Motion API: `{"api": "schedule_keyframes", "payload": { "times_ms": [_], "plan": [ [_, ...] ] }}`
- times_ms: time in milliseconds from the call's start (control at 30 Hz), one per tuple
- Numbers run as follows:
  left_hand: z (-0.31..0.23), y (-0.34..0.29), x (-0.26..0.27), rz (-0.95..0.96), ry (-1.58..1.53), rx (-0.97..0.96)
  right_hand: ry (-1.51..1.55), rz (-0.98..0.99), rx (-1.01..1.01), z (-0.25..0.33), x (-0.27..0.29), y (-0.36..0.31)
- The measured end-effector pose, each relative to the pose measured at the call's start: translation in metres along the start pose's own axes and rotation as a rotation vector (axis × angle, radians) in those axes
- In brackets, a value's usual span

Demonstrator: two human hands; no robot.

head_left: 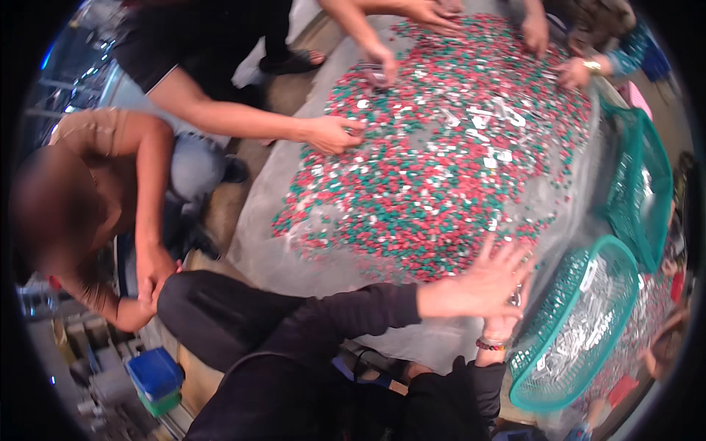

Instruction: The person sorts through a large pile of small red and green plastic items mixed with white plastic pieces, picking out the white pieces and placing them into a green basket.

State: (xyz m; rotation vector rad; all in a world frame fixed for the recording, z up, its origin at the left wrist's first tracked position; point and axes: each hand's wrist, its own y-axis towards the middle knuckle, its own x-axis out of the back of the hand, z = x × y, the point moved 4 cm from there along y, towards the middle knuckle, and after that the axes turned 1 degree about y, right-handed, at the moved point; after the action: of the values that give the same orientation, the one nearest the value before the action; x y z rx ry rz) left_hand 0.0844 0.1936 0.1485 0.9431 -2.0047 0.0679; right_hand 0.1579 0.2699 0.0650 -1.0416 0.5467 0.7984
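- Head view, how far along: a broad heap of small red, green and white pieces (441,154) covers most of the clear plastic sheet (272,257) spread on the floor. Two teal mesh baskets stand at the person's right; the nearer basket (581,323) already holds a good layer of pale, silvery pieces, and the farther basket (640,184) shows some too. I judge the sorting well begun but far from finished, since the heap remains thick and mixed.
- Head view, left hand (489,279): the dark-sleeved forearm crosses from lower left; the hand lies flat, fingers spread wide, palm down on the heap's near edge, just beside the nearer basket. It grips nothing.
- Head view, right hand (501,327): it sits under the left hand, a beaded bracelet (490,344) at the wrist. It is mostly hidden, so I cannot tell whether it is open or holds anything.
- Head view, others: several co-workers' hands (334,134) pick at the heap's far and left edges.
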Motion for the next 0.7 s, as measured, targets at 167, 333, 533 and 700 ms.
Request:
{"api": "schedule_keyframes", "payload": {
  "times_ms": [167,333,533,700],
  "plan": [
    [0.131,0.059,0.019,0.045,-0.091,0.269,0.423,0.151,-0.371,-0.009,0.010,-0.008],
    [0.305,0.102,-0.003,0.042,0.791,0.430,0.257,0.014,-0.393,-0.010,0.006,-0.049],
    [0.289,0.083,0.002,0.223,0.831,0.453,0.237,-0.036,-0.446,-0.010,0.047,-0.065],
    [0.239,0.029,-0.011,0.340,0.676,0.324,0.043,-0.041,-0.446,-0.007,0.034,-0.069]
  ]
}}
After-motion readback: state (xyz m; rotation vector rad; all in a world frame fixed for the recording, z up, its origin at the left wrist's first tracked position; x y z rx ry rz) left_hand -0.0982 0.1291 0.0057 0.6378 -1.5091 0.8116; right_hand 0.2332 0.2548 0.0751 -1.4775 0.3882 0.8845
